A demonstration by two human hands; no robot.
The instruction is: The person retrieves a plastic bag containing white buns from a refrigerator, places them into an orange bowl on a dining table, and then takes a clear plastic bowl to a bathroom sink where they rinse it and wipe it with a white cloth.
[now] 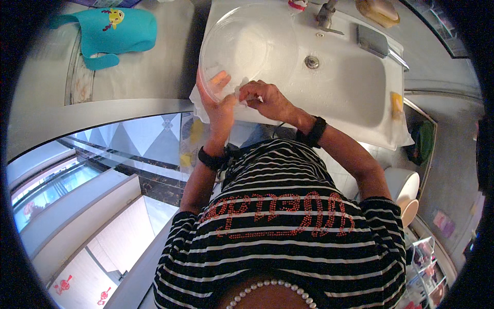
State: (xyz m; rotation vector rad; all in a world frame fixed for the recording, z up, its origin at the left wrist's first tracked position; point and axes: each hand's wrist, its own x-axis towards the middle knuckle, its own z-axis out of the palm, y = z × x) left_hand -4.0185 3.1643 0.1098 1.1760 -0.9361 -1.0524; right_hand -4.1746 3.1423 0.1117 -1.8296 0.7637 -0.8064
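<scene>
A large clear, round plastic basin or cover [231, 33] is tilted over the left part of the white washbasin [339, 73]. My left hand [217, 94] grips its near left rim, with the fingers showing through the clear wall. At the same near rim, my right hand [270, 101] has its fingers bent around a small crumpled whitish piece [242, 92]. Whether that piece is cloth, tissue or thin plastic, I cannot tell. The two hands are close together, the thumb of the left almost meeting the right fingertips.
A metal tap [327, 15] stands behind the drain [312, 61]. On the right rim lie a grey flat-headed tool with a handle [372, 41] and a yellow item [396, 105]. An amber soap box [378, 12] is behind. A teal bib [119, 33] is at upper left.
</scene>
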